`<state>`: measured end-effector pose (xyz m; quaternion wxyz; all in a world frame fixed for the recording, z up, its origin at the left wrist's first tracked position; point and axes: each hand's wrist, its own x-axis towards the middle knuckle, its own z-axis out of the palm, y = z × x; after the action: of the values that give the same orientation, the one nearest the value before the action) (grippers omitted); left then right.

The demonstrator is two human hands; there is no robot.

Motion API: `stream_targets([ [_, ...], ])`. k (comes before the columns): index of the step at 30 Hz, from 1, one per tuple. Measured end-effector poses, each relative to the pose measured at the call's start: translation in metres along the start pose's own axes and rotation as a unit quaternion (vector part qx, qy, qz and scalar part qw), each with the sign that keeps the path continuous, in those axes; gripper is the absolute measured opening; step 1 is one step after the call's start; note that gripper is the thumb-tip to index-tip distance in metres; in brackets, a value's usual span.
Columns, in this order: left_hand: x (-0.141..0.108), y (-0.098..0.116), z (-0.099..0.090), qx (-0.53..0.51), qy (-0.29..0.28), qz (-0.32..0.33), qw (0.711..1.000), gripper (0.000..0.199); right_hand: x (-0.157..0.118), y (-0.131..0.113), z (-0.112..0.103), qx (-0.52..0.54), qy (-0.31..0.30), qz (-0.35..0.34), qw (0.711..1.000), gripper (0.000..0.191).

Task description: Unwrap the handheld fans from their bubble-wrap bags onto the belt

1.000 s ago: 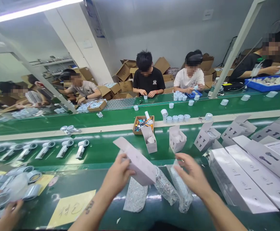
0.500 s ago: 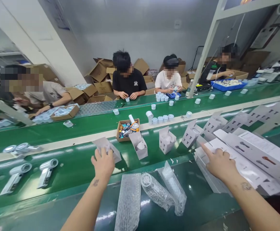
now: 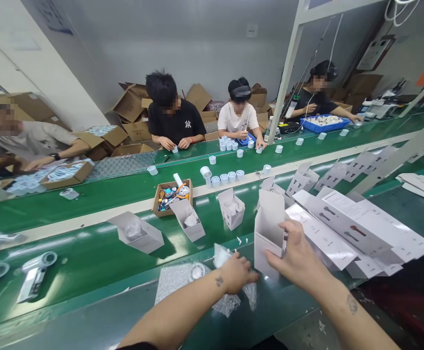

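Observation:
My right hand (image 3: 295, 248) grips the side of a white carton (image 3: 268, 233) that stands upright with its top flap up. Its thumb presses the near side and its fingers are behind the right edge. My left hand (image 3: 237, 273) lies across a slim bubble-wrapped package (image 3: 249, 294), fingers curled over its right side. What is inside that package cannot be made out. Partly under my left forearm is another bubble-wrapped piece (image 3: 197, 271) with a round end, beside a flat bubble-wrap sheet or pouch (image 3: 171, 279).
Open white boxes (image 3: 231, 209) with wrapped contents line the green belt (image 3: 98, 253). Flattened cartons (image 3: 358, 228) are stacked at right. Hair dryers (image 3: 37, 274) lie left. A tool box (image 3: 171, 197) sits on the divider; several co-workers (image 3: 177, 119) work across from me.
My left hand has left the open box on the belt and moved right onto a wrapped package. My right hand now holds an upright carton from near the stack. The view has shifted right.

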<state>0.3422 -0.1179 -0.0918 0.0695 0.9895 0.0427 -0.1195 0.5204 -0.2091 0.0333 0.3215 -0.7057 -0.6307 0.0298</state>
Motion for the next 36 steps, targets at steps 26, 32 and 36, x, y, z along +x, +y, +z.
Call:
stream_targets([
  [26, -0.051, 0.067, -0.055, -0.122, 0.385, -0.452, 0.796, 0.037, -0.039, 0.017, 0.114, 0.258, -0.087, -0.138, 0.952, 0.073],
  [32, -0.041, 0.077, -0.041, 0.023, 0.184, -0.414, 0.891, 0.065, -0.044, 0.031, 0.097, 0.278, -0.128, -0.149, 0.94, 0.079],
  [36, -0.033, 0.089, -0.005, 0.067, 0.255, -0.398, 0.879, 0.05, -0.02, 0.05, 0.069, 0.231, -0.135, -0.089, 0.959, 0.058],
])
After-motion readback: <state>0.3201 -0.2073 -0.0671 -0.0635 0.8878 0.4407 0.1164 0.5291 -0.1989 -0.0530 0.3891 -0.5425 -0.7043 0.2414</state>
